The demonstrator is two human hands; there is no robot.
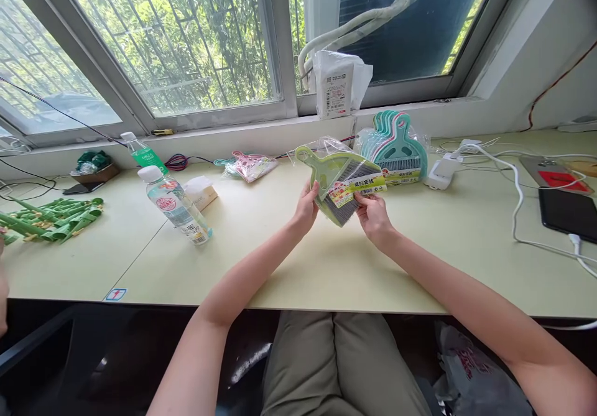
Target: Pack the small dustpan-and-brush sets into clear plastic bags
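Above the middle of the table, both my hands hold a green dustpan and brush set (333, 180) in clear plastic wrap. It is tilted, its handle toward the upper left, and a yellow and pink label crosses the grey bristles. My left hand (308, 204) is closed on its left edge, below the handle. My right hand (373, 216) pinches the lower right edge by the label. Behind it, to the right, a row of similar wrapped sets (398, 145) in teal and pink stands upright.
Left of my hands stand a water bottle (175, 204), another green-labelled bottle (144, 153) and a tissue box (205, 197). Flat wrapped packs (252, 166) lie near the sill. Green strips (56, 220) are far left, by another person's hand (2, 291). A charger (441, 172), cables and a phone (569, 211) lie right.
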